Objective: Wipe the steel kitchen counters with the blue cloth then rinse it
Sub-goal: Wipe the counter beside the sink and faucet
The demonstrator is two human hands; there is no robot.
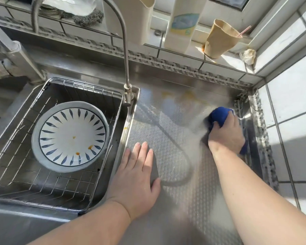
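Note:
The blue cloth point(219, 116) is bunched on the embossed steel counter point(175, 142), near its far right corner. My right hand point(227, 134) grips the cloth from the near side and presses it onto the steel; most of the cloth lies under my palm. My left hand point(137, 175) rests flat on the counter's left part, fingers straight, right beside the sink's rim. Faint orange stains point(187, 94) show on the counter at the back. The sink point(131, 110) lies to the left, with a thin gooseneck tap point(125, 50) rising from its back right corner.
A wire basket point(88, 190) in the sink holds a white plate point(70, 137) with blue leaf marks and orange spots. On the tiled ledge behind stand a white bottle point(182, 25), a brown paper cup point(219, 39) with a straw, and a steel scourer point(88, 18). White wall tiles point(293, 103) border the right.

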